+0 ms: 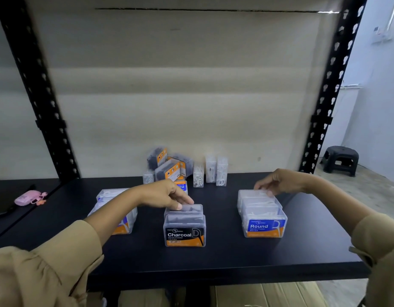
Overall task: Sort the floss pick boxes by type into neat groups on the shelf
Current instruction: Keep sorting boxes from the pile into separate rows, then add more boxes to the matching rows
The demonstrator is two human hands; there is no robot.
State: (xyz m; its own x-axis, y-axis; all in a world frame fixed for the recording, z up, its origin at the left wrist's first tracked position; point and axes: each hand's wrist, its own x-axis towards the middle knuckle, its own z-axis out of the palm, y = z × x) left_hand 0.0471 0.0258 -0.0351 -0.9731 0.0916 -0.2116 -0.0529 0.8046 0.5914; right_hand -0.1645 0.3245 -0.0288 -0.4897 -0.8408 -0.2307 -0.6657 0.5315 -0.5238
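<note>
Sorting is partly done: left hand (167,196) pinches the rear Charcoal box (183,209), right hand (278,181) grips the rear Round box (255,196); beyond both, an unsorted pile (169,168) remains.

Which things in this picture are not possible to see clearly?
Head view:
- Left group of boxes: labels hidden by the left forearm.
- Rear pile: blurred, box count unclear.
- Second charcoal box: label hidden behind the front Charcoal box.
- Pink item: too small to identify.

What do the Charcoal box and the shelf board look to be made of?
Charcoal box: clear, fairly glossy rigid plastic by the look, since dark contents show through its walls above a printed label. Shelf board: dark, matte and smooth, likely laminated or painted board; the picture cannot settle which.
</note>
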